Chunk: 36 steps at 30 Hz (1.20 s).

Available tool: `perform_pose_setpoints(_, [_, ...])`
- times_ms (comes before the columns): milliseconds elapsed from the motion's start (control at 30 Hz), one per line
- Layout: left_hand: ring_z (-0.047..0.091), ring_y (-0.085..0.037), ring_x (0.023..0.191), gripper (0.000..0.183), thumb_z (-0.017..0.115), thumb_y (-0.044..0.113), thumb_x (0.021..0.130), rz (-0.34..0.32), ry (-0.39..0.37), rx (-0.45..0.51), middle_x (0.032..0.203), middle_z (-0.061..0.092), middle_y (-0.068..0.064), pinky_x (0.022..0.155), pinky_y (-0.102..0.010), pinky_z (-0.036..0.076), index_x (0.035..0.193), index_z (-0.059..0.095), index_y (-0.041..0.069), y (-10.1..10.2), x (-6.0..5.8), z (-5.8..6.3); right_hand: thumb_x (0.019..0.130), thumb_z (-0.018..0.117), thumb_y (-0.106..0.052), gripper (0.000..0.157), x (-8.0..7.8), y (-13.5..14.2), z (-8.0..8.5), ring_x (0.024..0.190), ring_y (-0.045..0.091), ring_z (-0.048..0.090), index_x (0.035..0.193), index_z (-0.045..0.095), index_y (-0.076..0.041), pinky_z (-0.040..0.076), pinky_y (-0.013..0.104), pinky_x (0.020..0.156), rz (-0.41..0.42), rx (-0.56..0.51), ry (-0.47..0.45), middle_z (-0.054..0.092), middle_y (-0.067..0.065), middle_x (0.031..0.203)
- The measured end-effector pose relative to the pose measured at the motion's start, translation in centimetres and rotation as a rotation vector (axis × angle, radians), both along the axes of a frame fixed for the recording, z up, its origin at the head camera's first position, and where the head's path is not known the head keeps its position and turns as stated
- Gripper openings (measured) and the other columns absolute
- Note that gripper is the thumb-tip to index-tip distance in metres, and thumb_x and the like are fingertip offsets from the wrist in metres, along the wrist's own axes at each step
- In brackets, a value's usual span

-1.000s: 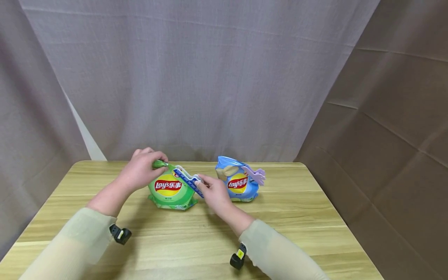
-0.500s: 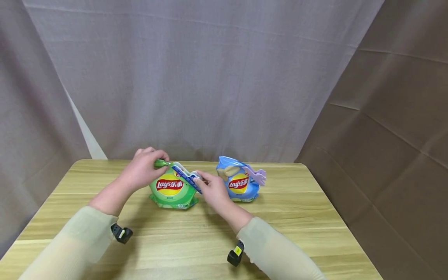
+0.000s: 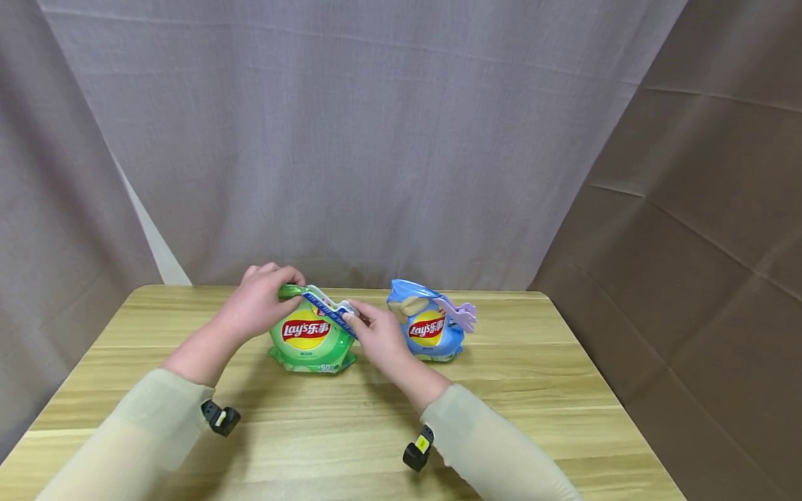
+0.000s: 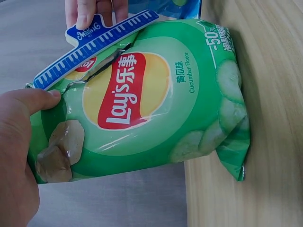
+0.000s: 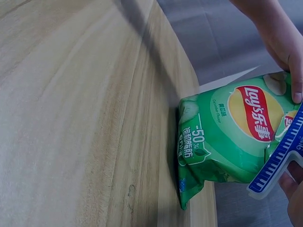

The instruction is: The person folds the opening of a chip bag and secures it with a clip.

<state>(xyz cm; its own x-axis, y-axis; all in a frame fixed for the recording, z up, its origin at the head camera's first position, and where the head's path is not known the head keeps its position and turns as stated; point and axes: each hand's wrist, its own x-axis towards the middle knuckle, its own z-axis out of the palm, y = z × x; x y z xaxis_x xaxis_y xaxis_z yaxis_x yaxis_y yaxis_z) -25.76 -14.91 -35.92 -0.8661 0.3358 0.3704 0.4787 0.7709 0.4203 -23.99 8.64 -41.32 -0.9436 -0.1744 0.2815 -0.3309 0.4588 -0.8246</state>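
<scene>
A green Lay's chip bag [image 3: 311, 355], cucumber flavor, stands on the table with its top folded over. My left hand [image 3: 262, 299] pinches the upper left corner of the bag; in the left wrist view the thumb lies on its front. My right hand [image 3: 380, 339] pinches the handle of a blue bag clip [image 4: 92, 45] with a piano-key edge and the word Music. The clip slants across the folded top of the bag, its far end right at my left fingertips. The bag's back and the clip's rear half are mostly hidden.
To the right stands a blue Lay's bag [image 3: 416, 346] with a purple hand-shaped clip [image 3: 462, 316] on its upper right corner. The wooden table [image 3: 313, 438] ends at a grey curtain [image 3: 376, 139] behind, with brown cloth [image 3: 702, 243] at the right.
The blue clip and my right hand have shifted up and left along the bag's top, bringing the clip's end to my left fingers. My left hand keeps its hold on the corner.
</scene>
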Motion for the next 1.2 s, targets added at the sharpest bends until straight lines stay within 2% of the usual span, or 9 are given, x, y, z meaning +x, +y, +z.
perform_pose_setpoints(433, [0.053, -0.023, 0.095, 0.017, 0.075, 0.020, 0.088, 0.006, 0.019, 0.000, 0.097, 0.068, -0.002, 0.089, -0.044, 0.033, 0.101, 0.065, 0.015, 0.18, -0.11, 0.01, 0.096, 0.066, -0.020, 0.039, -0.23, -0.07, -0.07, 0.104, 0.020, 0.067, 0.133, 0.062, -0.007, 0.054, 0.027, 0.086, 0.035, -0.022, 0.000, 0.069, 0.011, 0.121])
perform_pose_setpoints(567, [0.052, -0.023, 0.095, 0.017, 0.074, 0.020, 0.088, 0.015, 0.013, -0.005, 0.097, 0.068, -0.002, 0.088, -0.044, 0.033, 0.100, 0.064, 0.015, 0.15, -0.03, -0.01, 0.097, 0.066, -0.020, 0.042, -0.25, 0.00, -0.03, 0.107, 0.022, 0.067, 0.136, 0.060, -0.006, 0.054, 0.029, 0.087, 0.055, -0.015, -0.036, 0.068, 0.012, 0.123])
perform_pose_setpoints(767, [0.054, -0.024, 0.097, 0.018, 0.074, 0.021, 0.088, 0.011, 0.028, -0.020, 0.099, 0.070, -0.003, 0.091, -0.046, 0.033, 0.102, 0.065, 0.015, 0.06, -0.01, 0.02, 0.098, 0.064, -0.024, 0.043, -0.44, 0.09, 0.11, 0.120, 0.025, 0.060, 0.138, 0.058, -0.012, 0.051, 0.036, 0.094, 0.067, -0.015, -0.102, 0.064, 0.008, 0.131])
perform_pose_setpoints(1000, [0.055, -0.026, 0.103, 0.024, 0.075, 0.022, 0.087, -0.008, 0.066, -0.048, 0.106, 0.071, -0.004, 0.096, -0.048, 0.032, 0.108, 0.067, 0.012, -0.17, -0.15, -0.14, 0.097, 0.064, -0.021, 0.041, -0.54, -0.12, -0.07, 0.114, 0.024, 0.062, 0.138, 0.059, -0.018, 0.052, 0.033, 0.091, 0.079, -0.061, -0.111, 0.064, 0.005, 0.129])
perform_pose_setpoints(1200, [0.055, -0.026, 0.106, 0.029, 0.076, 0.024, 0.086, -0.021, 0.098, -0.070, 0.111, 0.070, -0.004, 0.098, -0.048, 0.031, 0.110, 0.067, 0.012, -0.46, -0.25, -0.26, 0.096, 0.065, -0.016, 0.045, -0.69, -0.17, -0.40, 0.114, 0.028, 0.061, 0.140, 0.056, -0.019, 0.051, 0.037, 0.093, 0.093, -0.076, -0.082, 0.061, 0.009, 0.131])
